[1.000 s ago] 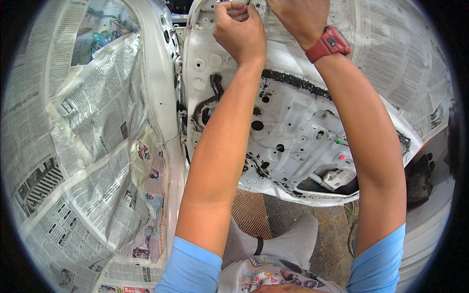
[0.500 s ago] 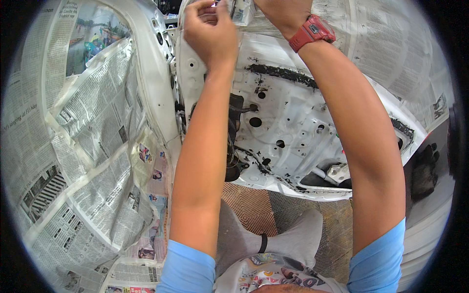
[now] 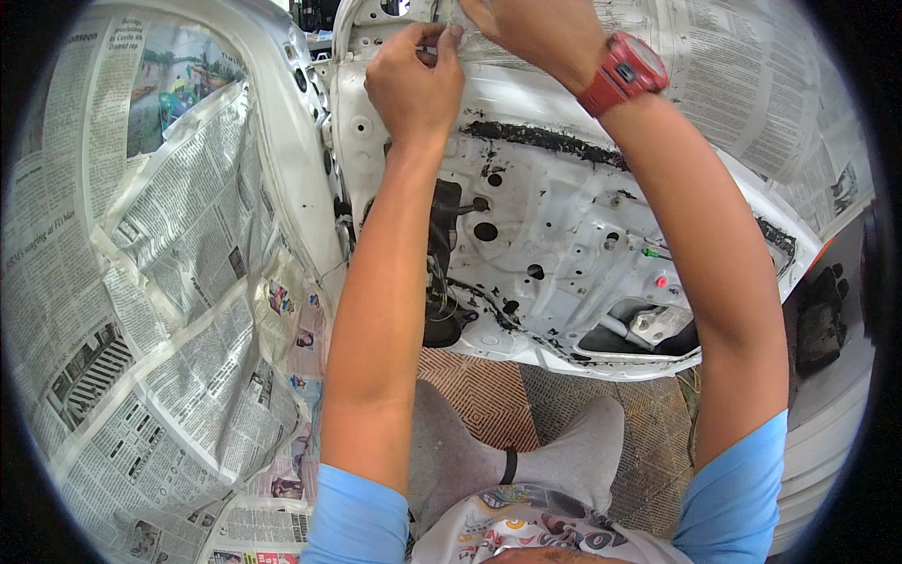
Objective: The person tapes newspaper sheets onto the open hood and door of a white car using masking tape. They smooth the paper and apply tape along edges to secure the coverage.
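Note:
A white car door panel (image 3: 564,216), bare of trim, lies before me with holes and black sealant residue on it. My left hand (image 3: 413,89) is at its far left edge, thumb and forefinger pinched together; what lies between them is too small to make out. Close to its right, my right hand (image 3: 545,33), with a red watch (image 3: 628,73) on its wrist, reaches over the window area of the door. The top of the picture cuts off most of its fingers, so their grip is hidden. Newspaper (image 3: 742,85) covers the window area beside the hands.
Left of the door stands a white body frame (image 3: 291,160), with taped newspaper sheets (image 3: 178,226) over the car's side. A dark round part and wires (image 3: 443,315) hang at the door's left. Patterned mats (image 3: 479,395) lie on the floor below. A dark object (image 3: 819,320) is at the right.
My left hand has come slightly nearer and stays pinched. The right hand has shifted a little right and nearer. More of the door's lower right shows, including green and red bits.

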{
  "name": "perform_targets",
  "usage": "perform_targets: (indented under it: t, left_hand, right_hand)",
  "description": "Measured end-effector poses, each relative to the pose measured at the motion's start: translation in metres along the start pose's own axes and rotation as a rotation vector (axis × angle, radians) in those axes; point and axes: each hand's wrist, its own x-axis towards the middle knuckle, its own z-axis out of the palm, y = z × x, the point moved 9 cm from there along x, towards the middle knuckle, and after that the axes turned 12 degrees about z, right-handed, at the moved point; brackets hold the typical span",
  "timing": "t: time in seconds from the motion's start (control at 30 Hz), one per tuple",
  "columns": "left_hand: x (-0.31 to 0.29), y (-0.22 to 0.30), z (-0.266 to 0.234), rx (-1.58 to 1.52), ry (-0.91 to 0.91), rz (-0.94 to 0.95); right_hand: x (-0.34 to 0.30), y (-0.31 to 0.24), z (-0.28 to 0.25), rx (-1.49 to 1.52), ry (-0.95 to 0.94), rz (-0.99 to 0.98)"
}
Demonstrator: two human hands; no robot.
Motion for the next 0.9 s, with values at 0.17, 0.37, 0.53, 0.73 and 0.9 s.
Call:
perform_targets:
  t: [0.17,0.37,0.53,0.73,0.9]
  left_hand:
    - [-0.005,0.007,-0.01,0.194,-0.001,0.214]
    - [0.002,-0.005,-0.001,0.133,-0.108,-0.041]
    - [0.009,0.011,-0.002,0.278,-0.062,0.21]
    - [-0.01,0.024,-0.003,0.46,-0.101,0.339]
    - [-0.03,0.047,0.009,0.537,-0.191,0.39]
  right_hand:
    - [-0.021,-0.01,0.007,0.04,-0.121,-0.15]
    - [-0.018,-0.003,0.029,0.005,-0.152,-0.056]
    - [-0.016,-0.007,0.032,0.021,-0.041,-0.025]
    - [-0.019,-0.016,0.037,-0.036,-0.038,-0.159]
    - [-0.025,-0.019,0.035,-0.115,-0.072,-0.277]
